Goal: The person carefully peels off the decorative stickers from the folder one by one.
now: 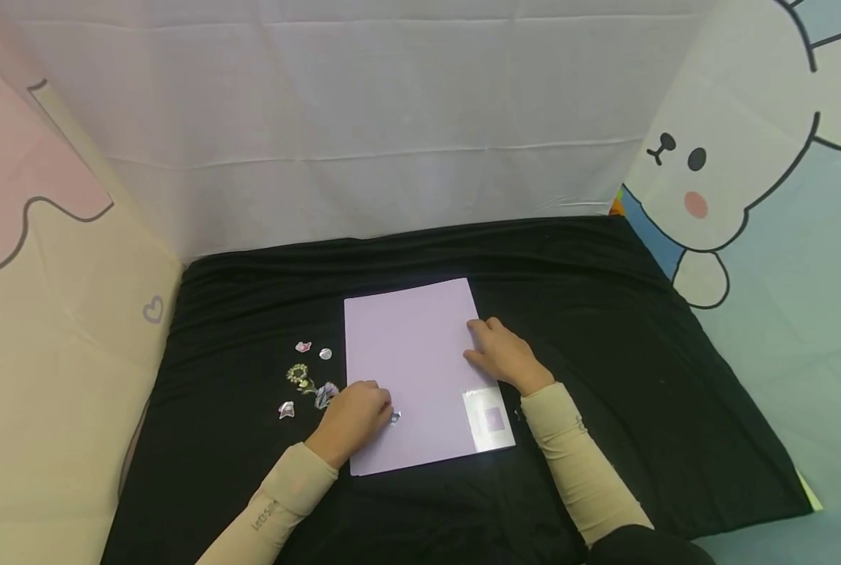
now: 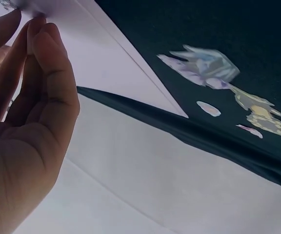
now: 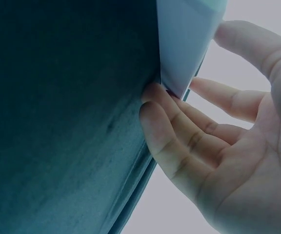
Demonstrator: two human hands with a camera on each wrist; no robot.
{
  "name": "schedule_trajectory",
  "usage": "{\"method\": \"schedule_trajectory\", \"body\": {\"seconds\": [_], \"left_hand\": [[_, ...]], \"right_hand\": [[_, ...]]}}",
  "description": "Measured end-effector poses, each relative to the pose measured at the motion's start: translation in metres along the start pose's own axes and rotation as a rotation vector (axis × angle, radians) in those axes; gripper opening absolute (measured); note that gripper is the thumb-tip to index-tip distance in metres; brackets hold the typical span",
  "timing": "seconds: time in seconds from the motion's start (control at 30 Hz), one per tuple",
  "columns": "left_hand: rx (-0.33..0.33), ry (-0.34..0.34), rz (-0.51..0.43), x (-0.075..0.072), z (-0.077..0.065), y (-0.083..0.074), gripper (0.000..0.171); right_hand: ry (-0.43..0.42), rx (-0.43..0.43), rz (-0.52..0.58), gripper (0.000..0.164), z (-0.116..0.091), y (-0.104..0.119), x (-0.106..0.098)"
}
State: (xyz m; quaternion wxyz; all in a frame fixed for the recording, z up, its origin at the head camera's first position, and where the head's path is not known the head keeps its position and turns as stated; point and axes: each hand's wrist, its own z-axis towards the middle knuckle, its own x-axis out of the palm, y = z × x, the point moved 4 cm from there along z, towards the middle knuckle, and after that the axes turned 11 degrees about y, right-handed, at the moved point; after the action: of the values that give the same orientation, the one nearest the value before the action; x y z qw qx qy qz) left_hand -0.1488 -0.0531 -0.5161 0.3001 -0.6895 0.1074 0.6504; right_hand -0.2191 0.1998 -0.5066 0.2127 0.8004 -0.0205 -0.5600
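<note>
A pale purple folder (image 1: 413,353) lies on the black cloth, with a clear label pocket at its lower right corner. Over its lower left part is my left hand (image 1: 353,420), fingers bent, thumb and fingertips pinching at a small bluish sticker (image 1: 395,418). In the left wrist view the fingertips hide most of that contact. My right hand (image 1: 507,357) rests at the folder's right edge. The right wrist view has thumb and index finger (image 3: 228,97) touching the upper side of the edge, while the other fingers lie along it against the cloth.
Left of the folder lie several cut-out stickers: a purple flower (image 1: 326,395), a yellow wreath-like one (image 1: 296,373), a round one (image 1: 325,354) and small pink ones (image 1: 303,346). White cloth (image 1: 392,118) hangs behind, and printed cartoon sheets (image 1: 759,235) stand at both sides.
</note>
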Motion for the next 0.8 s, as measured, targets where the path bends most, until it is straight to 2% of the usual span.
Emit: {"method": "schedule_trajectory", "body": {"seconds": [0.27,0.5,0.57,0.7,0.8], "left_hand": [[0.046,0.002,0.087,0.004,-0.004,-0.013,0.018],[0.033,0.006,0.122,0.006,-0.004,-0.015,0.019],[0.052,0.004,0.137,0.007,-0.005,-0.016,0.017],[0.092,0.013,0.144,0.007,-0.003,-0.017,0.016],[0.068,0.055,0.102,0.008,0.001,-0.013,0.019]], "right_hand": [[-0.007,0.005,0.002,0.058,-0.001,0.000,0.000],[0.007,0.014,0.005,0.058,-0.001,0.001,0.002],[0.016,0.019,0.003,0.058,-0.001,0.001,0.002],[0.018,0.024,-0.002,0.058,-0.001,0.001,0.002],[0.006,0.018,-0.009,0.058,0.000,0.000,0.001]]}}
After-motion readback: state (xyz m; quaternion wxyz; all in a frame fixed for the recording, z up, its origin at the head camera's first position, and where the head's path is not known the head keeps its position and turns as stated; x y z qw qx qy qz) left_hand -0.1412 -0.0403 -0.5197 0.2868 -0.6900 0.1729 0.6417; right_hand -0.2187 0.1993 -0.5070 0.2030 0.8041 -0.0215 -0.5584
